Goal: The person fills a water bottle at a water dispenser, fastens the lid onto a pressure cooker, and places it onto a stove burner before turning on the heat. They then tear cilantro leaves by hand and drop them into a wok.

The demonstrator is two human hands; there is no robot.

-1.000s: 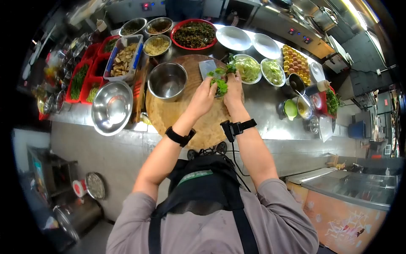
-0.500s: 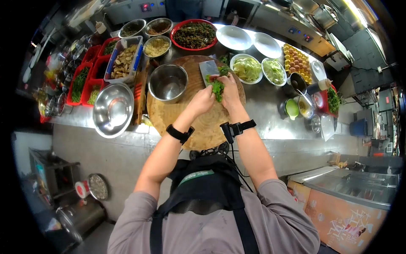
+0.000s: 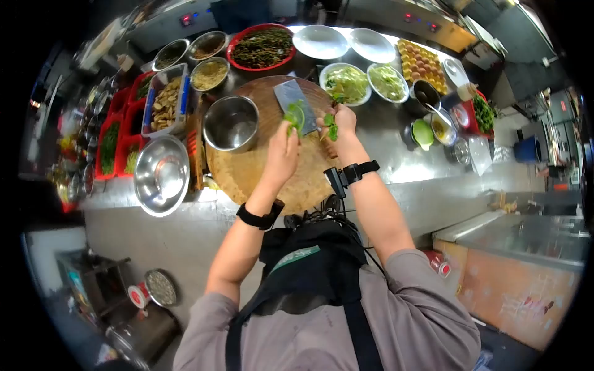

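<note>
Over the round wooden chopping board (image 3: pixel 266 176), my left hand (image 3: pixel 283 151) is closed on a sprig of leafy herb (image 3: pixel 296 115), which looks like cilantro. To its right, my right hand (image 3: pixel 344 128) grips more of the green herb (image 3: pixel 331 128), with leaves sticking out past the fingers. A cleaver (image 3: pixel 289 98) lies flat on the board between and beyond the hands, its handle pointing toward me and partly below the right hand. A deep steel bowl (image 3: pixel 231 123) stands on the board, left of my left hand.
Lettuce bowls (image 3: pixel 346 85), white plates (image 3: pixel 320 42) and an egg tray (image 3: pixel 423 65) line the far right. A red basin (image 3: pixel 260 48) of chopped greens stands behind the board. Left are a tub of sliced food (image 3: pixel 166 99), red bins (image 3: pixel 109 145) and a wide steel bowl (image 3: pixel 161 175).
My hands have moved apart, each now with some of the herb. The cleaver shows more fully between them. The whole view has shifted slightly.
</note>
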